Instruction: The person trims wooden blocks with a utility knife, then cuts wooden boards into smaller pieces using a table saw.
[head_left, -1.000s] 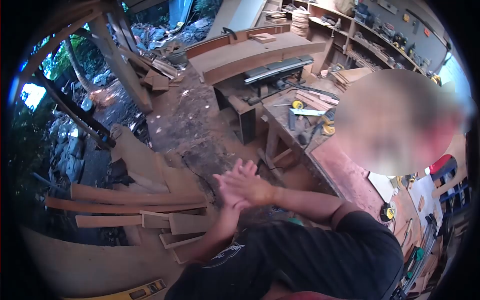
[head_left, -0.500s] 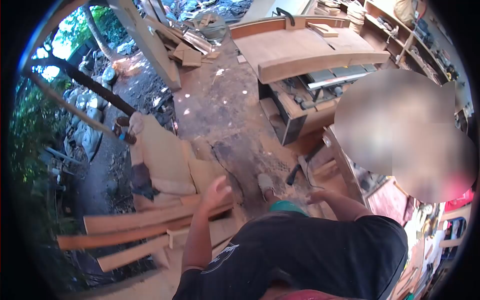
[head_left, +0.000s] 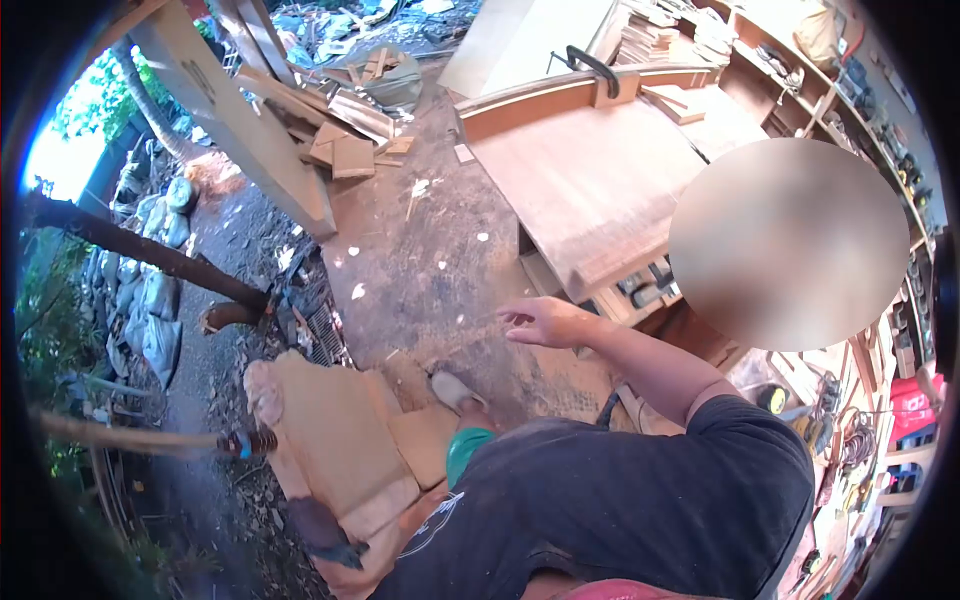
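My right hand (head_left: pixel 548 322) is stretched out in front of my body, above the dusty floor. Its fingers are loosely bent and apart, with nothing in them. To its right, the nearest thing is a wooden workpiece with a broad flat panel (head_left: pixel 590 180) and a curved rail along its far side. A dark C-clamp (head_left: pixel 597 68) grips a wood block at that rail. My left hand is out of view.
Cardboard sheets (head_left: pixel 340 430) lie on the floor at left, near my sandalled foot (head_left: pixel 455 392). A leaning wooden post (head_left: pixel 240 120) and a scrap wood pile (head_left: pixel 350 150) stand farther off. Shelves with tools (head_left: pixel 790 80) line the right. A round blur covers part of the right side.
My right hand has risen and moved forward and left. My left hand has gone out of view. The view has turned, and the long boards at lower left have left the picture.
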